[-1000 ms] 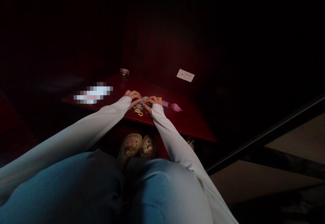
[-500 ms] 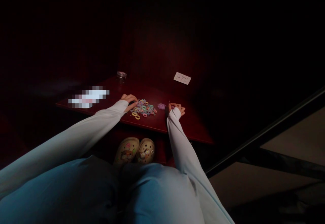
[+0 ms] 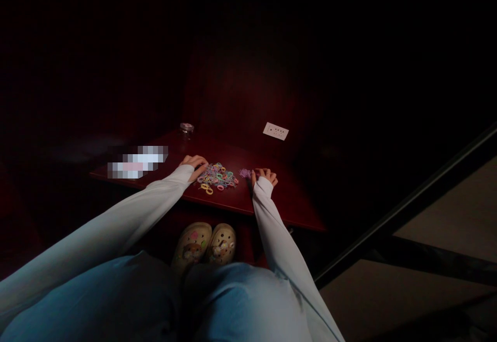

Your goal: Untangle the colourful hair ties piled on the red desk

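Observation:
A loose pile of small colourful bands (image 3: 219,177), yellow, pink, green and purple, lies on the dark red table (image 3: 229,203). My left hand (image 3: 195,166) rests at the left edge of this pile, its fingers slightly spread and bent. Right of the pile is a smaller purple cluster (image 3: 244,173). My right hand (image 3: 265,176) is down at the cluster's right side, with its fingers curled and spread. Nothing can be made out between the fingers of either hand.
A small clear jar (image 3: 187,130) stands at the back left of the table. A blurred pale object (image 3: 137,162) lies near the left edge. A white socket plate (image 3: 275,131) is on the back panel. Two beige clogs (image 3: 223,243) show below the table edge.
The whole view has shifted, so the table sits lower in the picture. My right hand's raised fingertip has come down beside the purple cluster. My left hand stays beside the pile.

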Demonstrator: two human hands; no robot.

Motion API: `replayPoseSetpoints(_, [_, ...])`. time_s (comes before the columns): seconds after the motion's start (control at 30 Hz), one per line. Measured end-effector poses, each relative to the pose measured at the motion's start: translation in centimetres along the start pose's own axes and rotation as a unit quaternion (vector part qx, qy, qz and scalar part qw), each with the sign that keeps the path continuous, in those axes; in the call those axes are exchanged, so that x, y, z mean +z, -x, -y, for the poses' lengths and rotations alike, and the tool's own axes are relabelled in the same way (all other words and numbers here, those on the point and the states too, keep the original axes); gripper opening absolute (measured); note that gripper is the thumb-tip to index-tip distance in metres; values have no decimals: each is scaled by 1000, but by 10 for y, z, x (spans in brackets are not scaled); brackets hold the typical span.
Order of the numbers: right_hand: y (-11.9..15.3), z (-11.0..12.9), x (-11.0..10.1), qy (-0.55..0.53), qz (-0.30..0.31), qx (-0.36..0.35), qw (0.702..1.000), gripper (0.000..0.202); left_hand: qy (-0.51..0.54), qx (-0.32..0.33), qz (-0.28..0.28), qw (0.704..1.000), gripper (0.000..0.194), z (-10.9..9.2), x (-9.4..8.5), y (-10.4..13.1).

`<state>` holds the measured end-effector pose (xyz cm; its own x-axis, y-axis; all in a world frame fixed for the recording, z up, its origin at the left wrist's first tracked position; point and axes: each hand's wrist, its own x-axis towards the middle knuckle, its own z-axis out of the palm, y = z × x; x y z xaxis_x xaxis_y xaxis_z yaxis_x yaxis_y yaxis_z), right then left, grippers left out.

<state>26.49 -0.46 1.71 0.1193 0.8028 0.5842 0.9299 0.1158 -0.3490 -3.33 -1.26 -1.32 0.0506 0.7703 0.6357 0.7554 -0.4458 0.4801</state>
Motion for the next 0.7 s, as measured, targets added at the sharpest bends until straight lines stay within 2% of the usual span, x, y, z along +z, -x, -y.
replayPoseSetpoints(0.07, [9,7,-2,0,-13,-17,1000,43,-26,-21,-22,999,33,-3,0,0])
replayPoseSetpoints(0.2, [28,20,-2,12,3,-124,992,58,-81,9,-14,997,39,-8,-1,2])
replayPoseSetpoints(0.37, [42,22,5,20,62,-151,986,62,-122,26,49,991,47,-4,4,3])
replayPoseSetpoints(0.47, [48,19,3,6,69,-192,979,61,-132,4,74,988,51,4,4,6])
replayPoseSetpoints(0.6, [61,15,-9,-14,102,-282,954,64,-134,-3,93,987,67,13,-2,18])
replayPoseSetpoints(0.7, [70,11,-20,-20,135,-367,920,81,-136,-6,112,984,83,13,-9,29])
